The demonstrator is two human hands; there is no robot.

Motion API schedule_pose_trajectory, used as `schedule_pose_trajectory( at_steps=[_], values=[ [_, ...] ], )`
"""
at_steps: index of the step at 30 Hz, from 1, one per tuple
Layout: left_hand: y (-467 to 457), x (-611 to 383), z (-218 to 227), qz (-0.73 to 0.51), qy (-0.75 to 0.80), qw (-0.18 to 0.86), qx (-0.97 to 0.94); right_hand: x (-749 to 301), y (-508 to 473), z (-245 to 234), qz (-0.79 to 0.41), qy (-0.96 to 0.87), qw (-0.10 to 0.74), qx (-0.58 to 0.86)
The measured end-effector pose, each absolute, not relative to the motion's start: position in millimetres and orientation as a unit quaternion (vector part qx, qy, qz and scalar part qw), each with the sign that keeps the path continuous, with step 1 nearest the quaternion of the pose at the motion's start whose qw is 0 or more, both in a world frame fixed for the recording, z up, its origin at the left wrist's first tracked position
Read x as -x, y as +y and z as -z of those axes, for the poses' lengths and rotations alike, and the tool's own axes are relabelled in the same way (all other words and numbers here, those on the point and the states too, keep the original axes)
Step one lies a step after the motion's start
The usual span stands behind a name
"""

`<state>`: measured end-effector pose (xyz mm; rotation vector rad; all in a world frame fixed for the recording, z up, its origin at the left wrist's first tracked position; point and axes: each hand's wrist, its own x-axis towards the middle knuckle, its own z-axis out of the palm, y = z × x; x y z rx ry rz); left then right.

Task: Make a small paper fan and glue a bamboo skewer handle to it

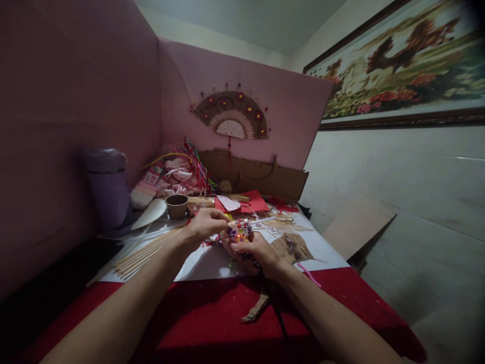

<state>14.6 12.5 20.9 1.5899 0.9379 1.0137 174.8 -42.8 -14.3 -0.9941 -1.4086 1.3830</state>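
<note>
My right hand (261, 251) is closed around a hot glue gun (239, 230) with a bright floral pattern. An orange light glows on its side, and a white glue stick (264, 220) juts from its back end to the right. From below the hand a dark cord (281, 323) hangs over the red cloth. Just left of the gun, my left hand (206, 224) is closed, thumb and fingers together at the gun's front end. Whatever sits between those fingertips is too small to make out; a bit of yellow shows beside them.
Bamboo sticks (149, 253) lie at left, near a brown cup (177, 206). Behind are red paper (255, 201) and a cardboard strip (265, 179). Torn cardboard (291, 247) lies right, a cardboard scrap (257, 308) in front. A decorated fan (231, 115) hangs on the pink panel; a purple bin (108, 192) stands left.
</note>
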Motion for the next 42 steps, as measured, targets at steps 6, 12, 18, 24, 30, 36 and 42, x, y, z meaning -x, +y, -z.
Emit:
schedule_pose_trajectory(
  at_steps=[6,12,18,24,30,36,42],
  values=[
    [13.9,-9.3,-19.2,-0.396,0.351,0.517,-0.673,-175.3,-42.1,15.8,-0.56,-0.572,0.447,0.399],
    [8.2,-11.8,-22.8,-0.415,0.351,0.511,-0.666,-174.3,-43.0,14.6,-0.568,-0.567,0.435,0.408],
    [9.4,-15.4,-23.1,-0.428,0.376,0.507,-0.646,-173.5,-43.9,13.4,-0.579,-0.563,0.428,0.405],
    [13.8,-13.5,-20.1,-0.434,0.374,0.511,-0.641,-174.8,-43.8,14.4,-0.589,-0.565,0.428,0.387],
    [14.0,-11.7,-20.1,-0.422,0.379,0.502,-0.653,-175.6,-43.8,14.3,-0.585,-0.569,0.426,0.391],
    [9.7,-11.2,-22.6,-0.415,0.356,0.507,-0.666,-174.5,-44.4,11.9,-0.584,-0.567,0.435,0.386],
    [10.2,-12.9,-22.3,-0.422,0.365,0.498,-0.663,-174.3,-46.0,9.9,-0.591,-0.579,0.426,0.366]
  ],
)
